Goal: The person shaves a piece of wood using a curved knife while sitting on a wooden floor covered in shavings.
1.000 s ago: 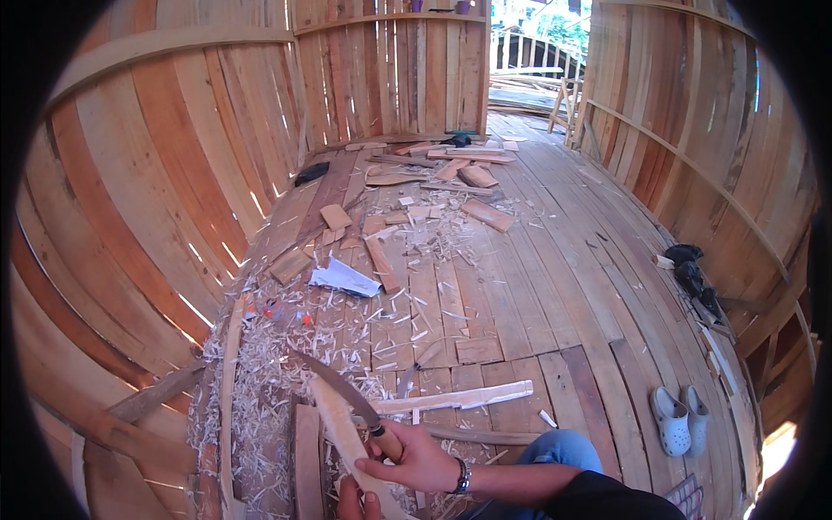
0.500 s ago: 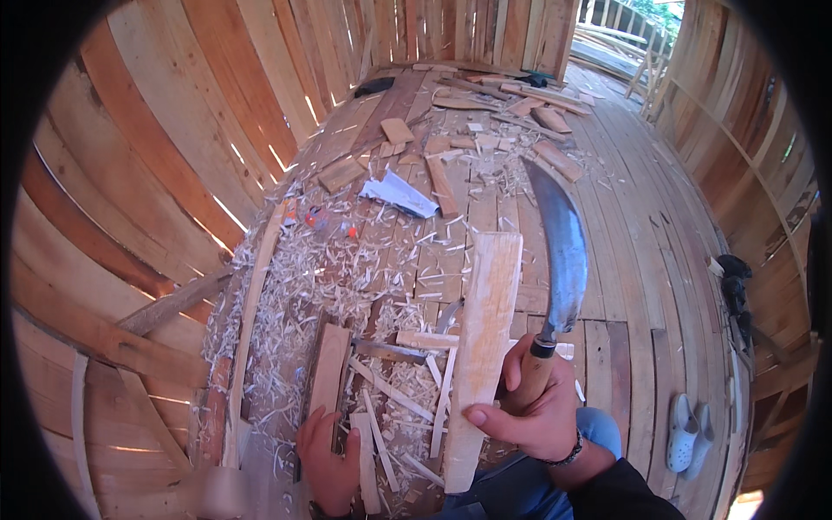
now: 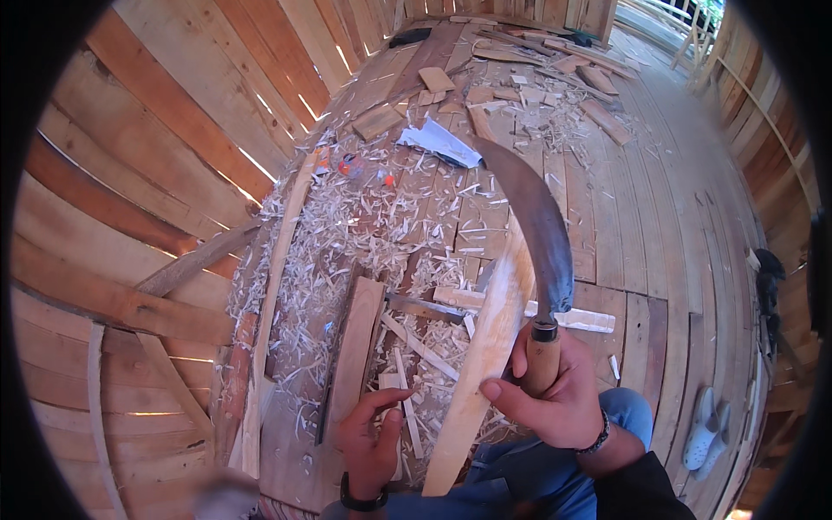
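Observation:
My right hand (image 3: 563, 390) grips the wooden handle of a curved, hooked knife (image 3: 548, 234), its broad blade pointing up and bending left. The same hand pinches a long pale piece of wood (image 3: 485, 364) with its thumb. The piece leans, its upper end passing behind the blade. My left hand (image 3: 374, 442) is raised left of the wood's lower end, fingers apart and holding nothing. A thick wooden block (image 3: 357, 342) lies on the floor just beyond it. Thin offcut strips (image 3: 420, 345) and a pale flat stick (image 3: 585, 321) lie near the wood.
Curled shavings (image 3: 347, 225) cover the plank floor on the left. A long strip (image 3: 282, 312) runs along the plank wall (image 3: 173, 156). Farther off lie a white sheet (image 3: 440, 143) and scattered offcuts (image 3: 598, 80). Light clogs (image 3: 706, 433) stand at the right.
My left hand has lifted off the block area and moved right, toward the wood. The wood piece has tilted, and the blade has turned leftward. The whole view has shifted.

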Demonstrator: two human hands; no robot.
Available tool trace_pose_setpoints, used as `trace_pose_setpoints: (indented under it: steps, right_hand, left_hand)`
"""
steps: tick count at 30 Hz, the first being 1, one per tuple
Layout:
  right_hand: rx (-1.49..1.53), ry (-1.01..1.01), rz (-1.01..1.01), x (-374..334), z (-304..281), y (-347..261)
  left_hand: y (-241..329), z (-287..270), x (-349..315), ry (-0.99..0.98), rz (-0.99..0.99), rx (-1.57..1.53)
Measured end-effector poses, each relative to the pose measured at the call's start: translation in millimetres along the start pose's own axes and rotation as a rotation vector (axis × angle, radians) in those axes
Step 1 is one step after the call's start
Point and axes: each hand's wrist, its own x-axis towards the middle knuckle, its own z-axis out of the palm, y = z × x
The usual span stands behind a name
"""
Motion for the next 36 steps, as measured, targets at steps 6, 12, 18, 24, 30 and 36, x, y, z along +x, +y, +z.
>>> trace_pose_setpoints:
  steps: [6,12,18,24,30,36]
  right_hand:
    - [-0.279,-0.132,0.059,5.9,14.2,22.8]
    - [-0.461,-0.240,0.052,7.7,27.9,32.5]
    - [-0.476,-0.257,0.041,8.9,31.9,46.8]
    - [-0.430,-0.227,0.009,5.9,34.9,53.5]
    - [-0.448,-0.214,0.012,6.5,33.1,52.8]
    - [-0.437,-0.224,0.006,6.8,31.7,56.2]
  left_hand:
    - [3.1,7.6,-12.0,-0.071,-0.050,-0.443]
    - [4.9,6.3,-13.8,-0.019,-0.093,-0.381]
    - [6.4,7.4,-13.1,0.059,-0.124,-0.295]
    - [3.7,6.6,-12.6,0.039,-0.177,-0.329]
    - [4.4,6.7,-9.1,-0.027,-0.214,-0.414]
    - [2.6,9.3,-11.2,-0.027,-0.200,-0.456]
